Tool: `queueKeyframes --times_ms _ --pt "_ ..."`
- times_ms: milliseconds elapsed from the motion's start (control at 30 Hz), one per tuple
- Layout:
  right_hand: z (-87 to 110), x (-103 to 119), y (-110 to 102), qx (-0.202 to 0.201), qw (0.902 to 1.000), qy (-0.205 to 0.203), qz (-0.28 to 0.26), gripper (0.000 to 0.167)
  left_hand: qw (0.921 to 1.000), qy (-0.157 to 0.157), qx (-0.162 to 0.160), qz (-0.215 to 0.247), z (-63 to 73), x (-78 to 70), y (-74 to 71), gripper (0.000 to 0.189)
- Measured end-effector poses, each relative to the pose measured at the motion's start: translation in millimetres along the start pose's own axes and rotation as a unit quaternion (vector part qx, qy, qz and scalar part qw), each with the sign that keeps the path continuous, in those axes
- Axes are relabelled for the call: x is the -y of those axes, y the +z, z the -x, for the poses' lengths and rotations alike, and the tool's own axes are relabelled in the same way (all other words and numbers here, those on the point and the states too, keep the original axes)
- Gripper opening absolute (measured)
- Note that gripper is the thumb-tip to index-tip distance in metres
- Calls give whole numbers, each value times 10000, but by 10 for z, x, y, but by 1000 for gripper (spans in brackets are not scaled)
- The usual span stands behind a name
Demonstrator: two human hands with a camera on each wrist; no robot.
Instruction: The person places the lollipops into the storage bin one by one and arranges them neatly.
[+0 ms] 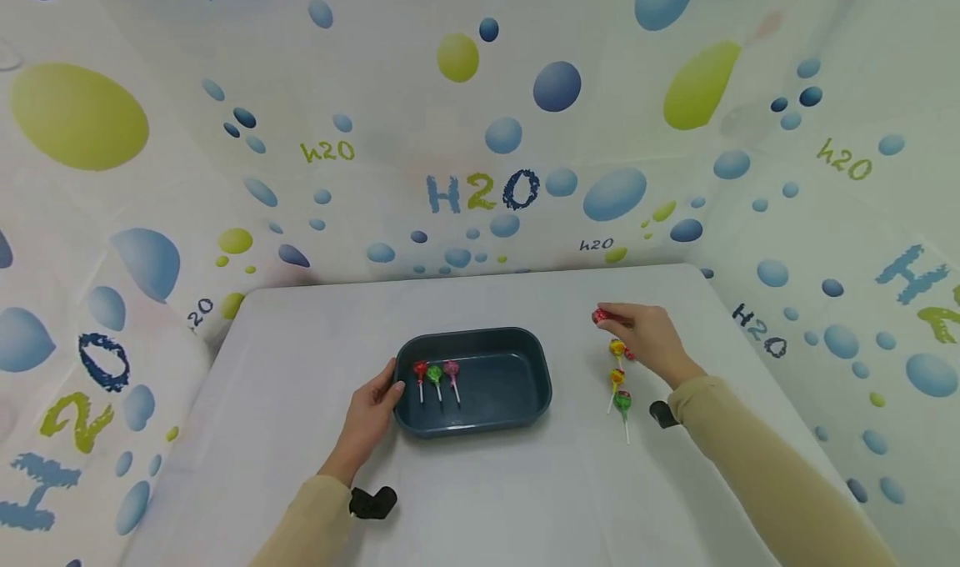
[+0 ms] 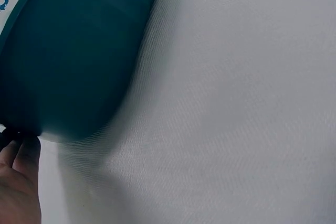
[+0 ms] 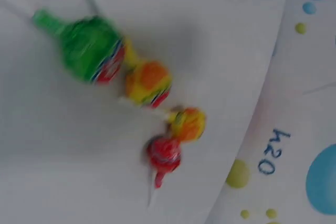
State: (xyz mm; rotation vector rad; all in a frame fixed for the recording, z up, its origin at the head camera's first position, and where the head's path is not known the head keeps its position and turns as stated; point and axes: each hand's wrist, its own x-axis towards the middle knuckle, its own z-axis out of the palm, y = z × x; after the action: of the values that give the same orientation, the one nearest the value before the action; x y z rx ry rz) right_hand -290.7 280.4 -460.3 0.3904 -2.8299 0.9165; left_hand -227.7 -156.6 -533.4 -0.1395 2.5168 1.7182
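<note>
My left hand [image 1: 371,404] grips the left end of a dark teal tray [image 1: 472,427], thumb at the rim. Inside the tray, toward its left side, lie a red lollipop [image 1: 420,368], a green lollipop [image 1: 435,373] and a pink lollipop [image 1: 451,368]. To the right of the tray, my right hand [image 1: 647,338] pinches a red-wrapped lollipop [image 1: 599,315] above the table; its stick is hidden by the fingers. Below that hand lie two yellow lollipops [image 3: 148,82], a green lollipop [image 3: 90,48] and another red lollipop [image 3: 164,153]. The right wrist view does not show the hand.
A white cloth covers the table [image 1: 480,500]. Behind it and at both sides hang white curtains [image 1: 390,75] printed with blue and green drops. A black wrist strap [image 1: 372,504] shows at the left sleeve, another dark piece [image 1: 663,414] at the right.
</note>
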Motion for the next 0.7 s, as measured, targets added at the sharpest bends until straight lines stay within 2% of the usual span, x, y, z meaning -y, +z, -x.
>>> queueKeyframes --times_ms 167,267,367,533,700 --pt "-244 452 195 47 9965 -92 -830 37 10000 -6 -29 40 4 0 -14 56" --pt "-380 706 348 327 9916 97 -1247 34 10000 2 -66 45 2 1 -16 56" --pt "-502 918 513 717 9867 387 -1407 33 9999 20 -105 49 -4 2 -15 55" --pt "-654 1195 792 1426 9820 624 -1070 29 9998 76 -136 102 -15 5 -9 55" --pt "-727 1372 1063 2026 9785 388 -35 25 9998 61 -125 149 -6 13 2 55"
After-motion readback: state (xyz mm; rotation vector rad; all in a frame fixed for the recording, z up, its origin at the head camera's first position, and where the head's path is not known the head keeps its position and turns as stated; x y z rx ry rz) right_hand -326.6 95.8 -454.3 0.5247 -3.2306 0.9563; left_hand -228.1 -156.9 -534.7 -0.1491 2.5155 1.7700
